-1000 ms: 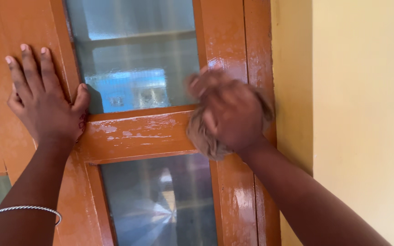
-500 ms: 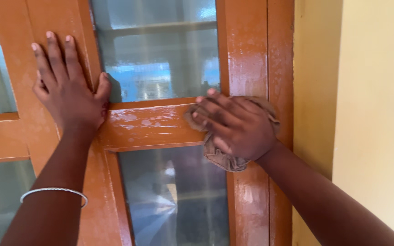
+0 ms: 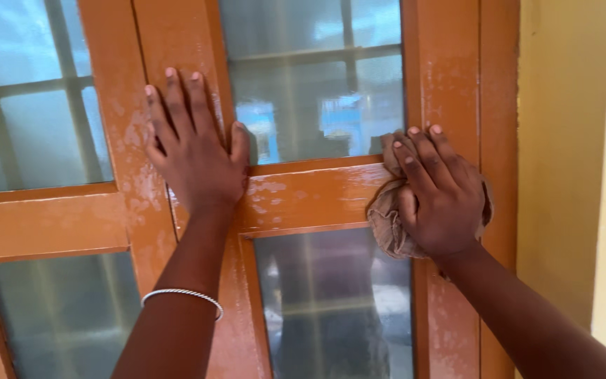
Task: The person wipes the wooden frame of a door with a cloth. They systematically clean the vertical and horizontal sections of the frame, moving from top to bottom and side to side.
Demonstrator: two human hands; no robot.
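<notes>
The orange-brown wooden window frame (image 3: 450, 77) fills the view, with 4 frosted glass panes set in it and a yellow wall (image 3: 569, 175) to its right. Its horizontal rail (image 3: 310, 196) runs left to right between the upper pane (image 3: 310, 77) and the lower pane (image 3: 331, 302), and this long axis is the line the cloth lies on: the rail stretches away to the left of the right hand, toward the left hand.

The left hand (image 3: 198, 158) is pressed flat on the upright post (image 3: 170, 42) where it meets the rail, fingers spread and pointing up, gripping nothing; a thin silver bangle (image 3: 184, 295) circles that forearm lower down.

The right hand (image 3: 440, 193) sits at the rail's right end, where it joins the right upright, and is the only hand at the cloth. Its fingers are curled over a crumpled brown cloth (image 3: 387, 224), pinning it against the wood; the cloth bulges out below and left of the palm. The right forearm comes up from the lower right corner.
</notes>
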